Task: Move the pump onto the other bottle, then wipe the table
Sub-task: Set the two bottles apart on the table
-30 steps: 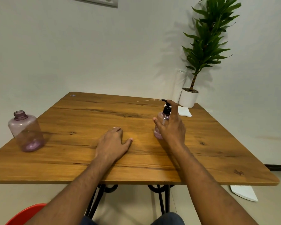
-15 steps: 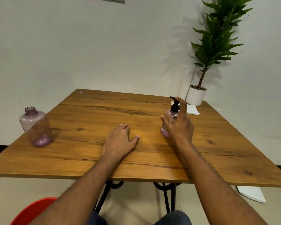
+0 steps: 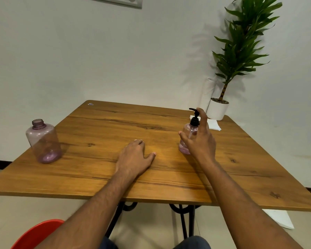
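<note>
At the table's (image 3: 169,184) left edge stands an open-necked purple bottle (image 3: 43,141), well apart from both hands. The left hand (image 3: 135,156) lies flat on the wood near the middle, fingers loosely together and holding nothing. On the right, the right hand (image 3: 199,141) is spread wide against the near side of the smaller bottle (image 3: 186,133), its forefinger reaching up just beside the black pump (image 3: 194,118), not yet closed around it.

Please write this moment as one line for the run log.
step: pump not yet moved | right hand: open around pump bottle | left hand: flat on table | open bottle: uncapped, far left
</note>
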Demonstrator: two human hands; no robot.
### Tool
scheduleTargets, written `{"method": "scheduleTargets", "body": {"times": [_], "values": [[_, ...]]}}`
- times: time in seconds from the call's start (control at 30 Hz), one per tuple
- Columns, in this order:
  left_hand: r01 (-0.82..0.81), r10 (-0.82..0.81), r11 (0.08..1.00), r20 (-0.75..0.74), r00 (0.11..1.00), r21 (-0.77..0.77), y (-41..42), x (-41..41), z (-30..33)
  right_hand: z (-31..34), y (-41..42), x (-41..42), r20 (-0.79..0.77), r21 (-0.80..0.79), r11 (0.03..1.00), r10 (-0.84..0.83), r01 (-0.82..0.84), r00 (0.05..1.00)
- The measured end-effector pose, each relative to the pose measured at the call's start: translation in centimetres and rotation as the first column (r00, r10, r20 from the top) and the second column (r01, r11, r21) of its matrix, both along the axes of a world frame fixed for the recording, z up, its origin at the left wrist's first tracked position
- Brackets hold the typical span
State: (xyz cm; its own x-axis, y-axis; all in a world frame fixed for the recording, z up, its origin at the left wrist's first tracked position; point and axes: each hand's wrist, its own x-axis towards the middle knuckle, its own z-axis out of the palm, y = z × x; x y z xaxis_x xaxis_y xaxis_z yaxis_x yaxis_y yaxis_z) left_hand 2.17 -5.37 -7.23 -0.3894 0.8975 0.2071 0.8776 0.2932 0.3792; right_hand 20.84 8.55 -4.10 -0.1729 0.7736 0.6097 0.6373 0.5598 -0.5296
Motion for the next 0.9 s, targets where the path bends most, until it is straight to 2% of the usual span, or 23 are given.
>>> {"method": "scheduleTargets", "body": {"times": [0.13, 0.4, 0.9], "values": [[0.019, -0.019, 1.000, 0.002, 1.000, 0.006, -0.13, -0.19, -0.07, -0.20, -0.02, -0.19, -0.032, 0.028, 0.999, 0.018, -0.017, 0.999], [0.001, -0.001, 1.000, -0.011, 1.000, -0.002, -0.14, 0.02, 0.11, -0.36, -0.02, 0.00, 0.002, 0.029, 1.000, 0.012, -0.012, 1.000], [0.001, -0.001, 1.000, 0.001, 1.000, -0.018, -0.54, 0.14, 0.48, -0.11, -0.20, -0.03, -0.027, -0.007, 1.000, 0.031, -0.031, 0.999]]}}
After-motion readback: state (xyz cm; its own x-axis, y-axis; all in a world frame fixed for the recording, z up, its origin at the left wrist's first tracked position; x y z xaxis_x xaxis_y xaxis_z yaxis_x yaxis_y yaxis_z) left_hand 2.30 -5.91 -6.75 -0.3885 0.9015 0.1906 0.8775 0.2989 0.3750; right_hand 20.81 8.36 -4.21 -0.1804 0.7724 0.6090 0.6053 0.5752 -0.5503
